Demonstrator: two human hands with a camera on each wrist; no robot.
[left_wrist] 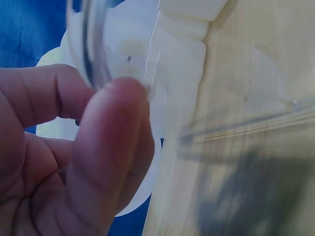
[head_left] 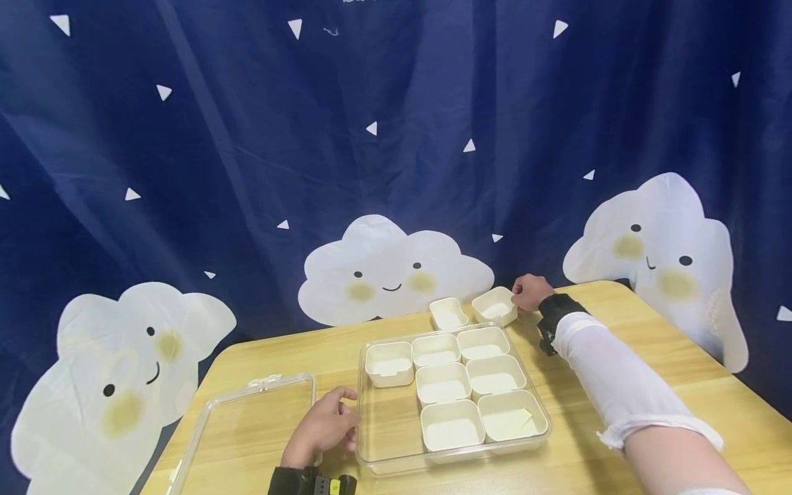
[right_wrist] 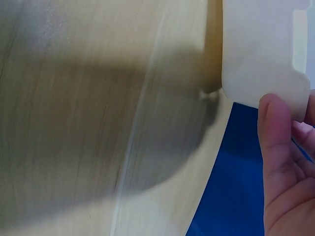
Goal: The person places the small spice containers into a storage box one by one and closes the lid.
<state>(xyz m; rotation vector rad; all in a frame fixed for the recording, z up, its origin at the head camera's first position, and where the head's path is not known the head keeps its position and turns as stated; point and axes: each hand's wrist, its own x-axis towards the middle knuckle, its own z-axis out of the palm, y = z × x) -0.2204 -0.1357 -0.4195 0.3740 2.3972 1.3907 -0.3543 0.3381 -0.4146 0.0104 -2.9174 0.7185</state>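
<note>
cups [head_left: 443, 382]: 9 (7 in tray) | tray [head_left: 382, 436]: 1 | lid [head_left: 247, 433]: 1

Pale wooden table [head_left: 680, 405] set before a dark blue curtain [head_left: 247, 137] dotted with small white triangles and hung with three smiling white cloud cutouts [head_left: 390, 271], all evenly lit.

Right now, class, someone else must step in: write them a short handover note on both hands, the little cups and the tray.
Left hand: fingers curled on the near-left edge of the clear tray, steadying it.
Right hand: fingers grip a white cup on the table behind the tray.
A second loose cup sits beside it, also outside.
Done: seven cups sit in the tray.
Left: the tray's left column looks to have bare room below its one cup; the two loose cups likely go there.
The clear lid lies off, left of the tray.
</note>
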